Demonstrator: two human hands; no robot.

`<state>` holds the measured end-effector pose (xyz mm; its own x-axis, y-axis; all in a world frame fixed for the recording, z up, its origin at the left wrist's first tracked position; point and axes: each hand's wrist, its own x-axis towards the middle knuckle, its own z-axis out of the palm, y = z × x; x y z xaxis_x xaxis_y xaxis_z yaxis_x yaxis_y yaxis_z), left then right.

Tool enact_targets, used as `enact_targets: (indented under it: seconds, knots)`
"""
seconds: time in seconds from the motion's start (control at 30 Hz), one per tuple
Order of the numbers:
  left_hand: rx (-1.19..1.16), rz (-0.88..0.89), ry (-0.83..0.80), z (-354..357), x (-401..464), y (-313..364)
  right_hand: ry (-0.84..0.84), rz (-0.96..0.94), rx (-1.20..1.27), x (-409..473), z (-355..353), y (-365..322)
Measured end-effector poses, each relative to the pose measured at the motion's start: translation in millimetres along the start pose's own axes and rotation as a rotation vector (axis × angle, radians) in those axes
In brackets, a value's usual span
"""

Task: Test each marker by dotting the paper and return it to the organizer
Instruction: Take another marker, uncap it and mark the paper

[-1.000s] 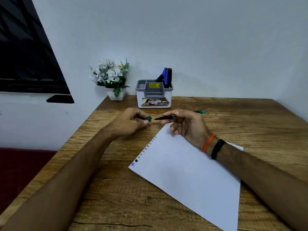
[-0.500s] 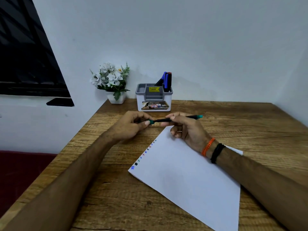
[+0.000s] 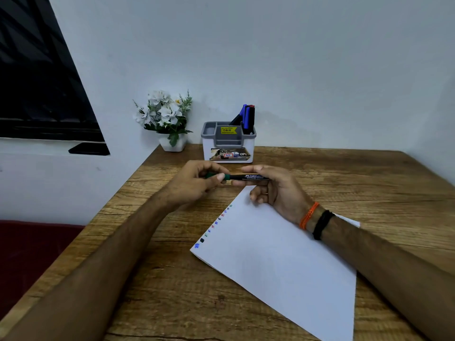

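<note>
A black marker (image 3: 248, 177) with a green cap (image 3: 227, 177) lies level between both hands, above the far corner of the white paper (image 3: 283, 257). My left hand (image 3: 197, 184) pinches the cap end, which sits on the marker. My right hand (image 3: 275, 188) grips the barrel. A row of several coloured dots (image 3: 216, 223) runs along the paper's left edge. The grey and white organizer (image 3: 229, 143) stands at the back of the table, with blue, red and black markers (image 3: 247, 118) upright in its right compartment.
A small white pot of white flowers (image 3: 167, 121) stands left of the organizer by the wall. The wooden table (image 3: 369, 183) ends at its left edge, with a dark red seat (image 3: 32, 254) below. A dark window (image 3: 37, 82) fills the upper left.
The green cap, apart from the marker's tip a second ago, is now pushed onto it. The hands have come together, and the view has tilted slightly.
</note>
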<state>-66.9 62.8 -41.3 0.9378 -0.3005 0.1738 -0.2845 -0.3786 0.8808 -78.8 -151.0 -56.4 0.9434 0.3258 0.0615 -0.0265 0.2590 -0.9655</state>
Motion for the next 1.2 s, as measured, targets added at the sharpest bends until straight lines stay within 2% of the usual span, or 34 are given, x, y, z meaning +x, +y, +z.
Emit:
enact_targets:
  seconds: [0.1,0.27,0.53,0.7,0.97,1.07,1.2]
  knots:
    - [-0.086,-0.023,0.081,-0.1,2.9,-1.0,0.097,-0.092,-0.074,0.4,3.2,3.5]
    - [-0.217,-0.031,0.132,-1.6,3.9,-0.8,0.092,-0.219,-0.172,-1.8,3.2,6.0]
    - [-0.333,-0.105,0.066,7.7,3.2,0.9,0.076,-0.439,-0.399,-3.5,6.5,12.5]
    - [-0.315,-0.173,0.039,9.4,1.9,2.8,0.095,-0.512,-0.529,-5.7,5.1,14.8]
    - [-0.323,-0.183,-0.023,9.9,0.1,7.3,0.097,-0.814,-0.931,-7.4,0.5,9.5]
    - [-0.352,-0.099,-0.006,4.7,-0.6,11.6,0.11,-0.826,-0.906,-4.5,0.9,6.3]
    - [-0.57,-0.079,0.182,0.0,1.7,15.3,0.127,-0.733,-0.727,-1.2,6.0,8.0]
